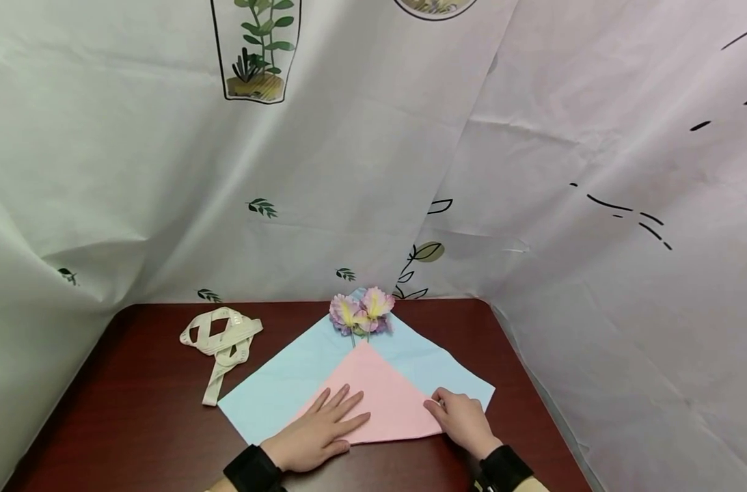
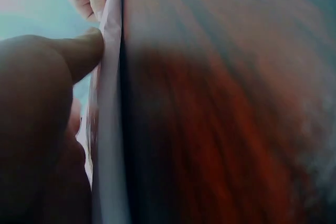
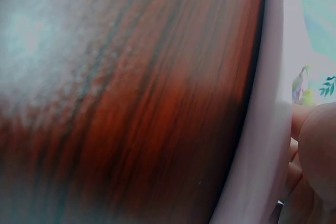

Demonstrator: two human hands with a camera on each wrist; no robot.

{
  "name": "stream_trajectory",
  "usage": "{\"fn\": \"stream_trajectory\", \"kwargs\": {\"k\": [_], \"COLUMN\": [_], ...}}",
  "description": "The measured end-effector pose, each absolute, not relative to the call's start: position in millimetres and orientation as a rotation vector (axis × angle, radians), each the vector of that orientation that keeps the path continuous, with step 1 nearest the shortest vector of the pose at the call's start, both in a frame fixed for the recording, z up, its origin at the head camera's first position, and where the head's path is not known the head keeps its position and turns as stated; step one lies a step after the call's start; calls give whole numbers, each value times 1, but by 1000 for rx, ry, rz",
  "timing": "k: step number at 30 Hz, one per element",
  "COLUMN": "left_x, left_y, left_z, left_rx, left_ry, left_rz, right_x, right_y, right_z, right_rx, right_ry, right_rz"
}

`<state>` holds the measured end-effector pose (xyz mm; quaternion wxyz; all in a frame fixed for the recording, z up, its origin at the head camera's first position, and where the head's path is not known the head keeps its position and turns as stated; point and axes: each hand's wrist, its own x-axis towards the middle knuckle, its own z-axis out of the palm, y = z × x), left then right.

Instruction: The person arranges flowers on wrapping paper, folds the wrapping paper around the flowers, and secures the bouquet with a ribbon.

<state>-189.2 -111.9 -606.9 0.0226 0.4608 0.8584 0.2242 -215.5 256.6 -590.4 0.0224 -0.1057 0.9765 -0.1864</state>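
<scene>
Behind, I see pale cloth (image 1: 348, 157) with printed leaves (image 1: 262, 206) | dark red-brown table (image 1: 133, 417), round-cornered | it reflects some light

Left of the right hand (image 1: 465, 418) I see the upper sheet (image 1: 388, 403), flowers (image 1: 363, 314) beyond, tape measure (image 1: 227, 340) farthest left.

Pink paper triangle (image 1: 387, 394) over pale-blue paper (image 1: 290, 374)
Its tip points to 12 o'clock; the blue spreads out beyond from 9 round to 3.
</scene>
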Motion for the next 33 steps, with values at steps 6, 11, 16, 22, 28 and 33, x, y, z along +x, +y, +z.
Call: {"fn": "stream_trajectory", "kwargs": {"k": [6, 11, 16, 22, 28, 33], "left_x": [-193, -196, -197, -196, -198, -198], "left_y": [-113, -113, -113, -111, -112, -112], "left_z": [-608, -609, -613, -610, -614, -612], "left_rx": [1351, 1238, 1228, 1185, 1177, 1197], "left_ry": [2572, 2509, 2499, 2530, 2484, 2508], "left_rz": [715, 780, 816, 749, 796, 735], "right_x": [-215, -215, -215, -214, -215, -202], "right_y": [254, 253, 253, 253, 249, 227], "right_z": [-592, -593, -593, -592, -590, -587], "right_rx": [-330, -348, -347, -339, -314, -480], "right_ry": [3058, 3071, 3069, 3090, 3149, 3265], "right_rz": [-543, -531, -527, -507, -417, -279]}}
